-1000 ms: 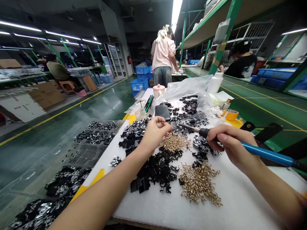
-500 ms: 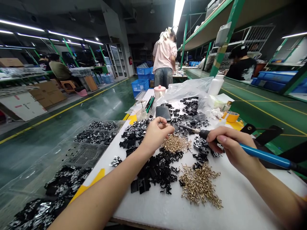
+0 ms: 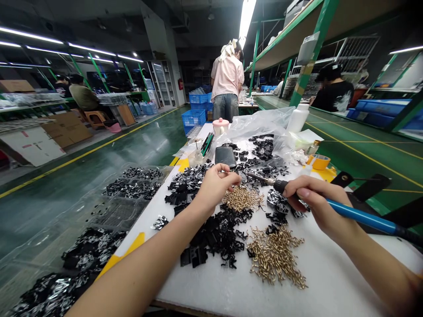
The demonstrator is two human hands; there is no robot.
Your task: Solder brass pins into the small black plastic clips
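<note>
A soldering iron (image 3: 360,214) with a blue handle lies in my right hand (image 3: 317,200), whose fingers are wrapped round it. Its metal tip points left, close to the fingertips of my left hand (image 3: 214,187). Thumb and forefinger of that left hand are pinched together; what they hold is too small and too hidden to name. Below the tip lies a heap of small gold bent pins (image 3: 243,198). A second heap of gold bent pins (image 3: 276,255) sits nearer me. Small black clip-like parts (image 3: 218,235) are piled beneath my left wrist.
A dark flat device (image 3: 225,156), a pink-lidded cup (image 3: 220,126), a white bottle (image 3: 298,117) and a plastic bag (image 3: 257,125) stand or lie at the table's back. An orange tape roll (image 3: 319,162) is at right. Left, a clear compartment tray (image 3: 89,202) holds black parts. A person (image 3: 227,79) stands beyond.
</note>
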